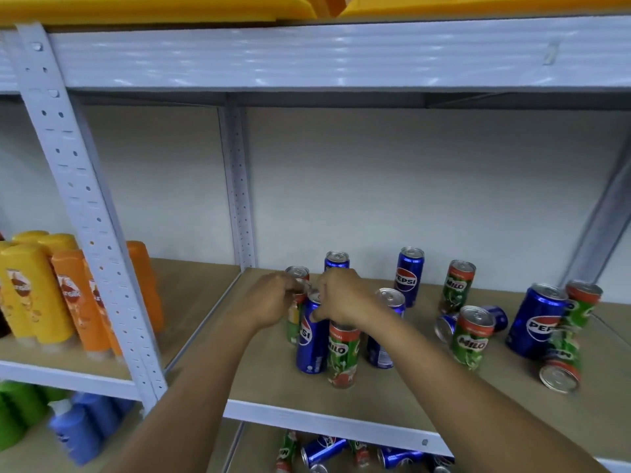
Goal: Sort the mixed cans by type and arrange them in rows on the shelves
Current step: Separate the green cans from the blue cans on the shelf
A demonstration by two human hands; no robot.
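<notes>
On the middle shelf (392,401), the left hand (269,300) curls around a Milo can (295,315) and the right hand (343,297) pinches the top of a Pepsi can (311,339), with other cans standing mixed around them.

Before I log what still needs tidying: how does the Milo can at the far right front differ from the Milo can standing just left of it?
The front-right Milo can lies on its side, its silver end facing the camera; the standing Milo can is upright with its top up. The lying can touches the big Pepsi can; the standing one has a toppled Pepsi can behind it. Both share the green-and-red label and rest on the same shelf.
</notes>
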